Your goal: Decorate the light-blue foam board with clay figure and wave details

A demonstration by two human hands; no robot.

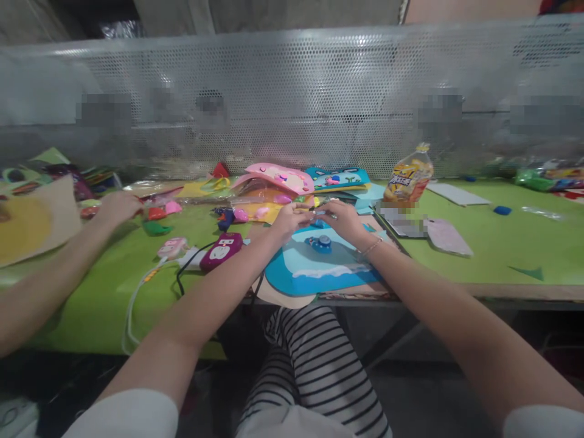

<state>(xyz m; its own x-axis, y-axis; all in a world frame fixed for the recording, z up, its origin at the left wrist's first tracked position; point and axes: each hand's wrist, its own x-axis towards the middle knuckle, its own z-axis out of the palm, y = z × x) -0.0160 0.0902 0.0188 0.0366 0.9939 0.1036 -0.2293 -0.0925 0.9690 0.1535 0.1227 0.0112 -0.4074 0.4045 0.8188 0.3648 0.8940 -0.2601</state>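
My left hand point(291, 221) and my right hand point(343, 220) meet fingertip to fingertip above the far edge of a blue craft board point(285, 267). Both have their fingers pinched together; whatever sits between them is too small and blurred to name. On the board's light-blue middle lies a blue clay figure point(320, 243) with a round top. A white wavy strip point(331, 271) runs along its lower part. Behind my hands rest a pink decorated board point(280, 177) and a teal decorated board point(340, 179).
A co-worker's hand point(119, 208) reaches in from the left, near red and pink clay packets point(157, 213). A purple device point(222, 251) with cables stands left of my board. To the right are a snack bag point(408, 176) and a pale phone-shaped object point(449, 237). Perforated metal point(292, 91) borders the table's back.
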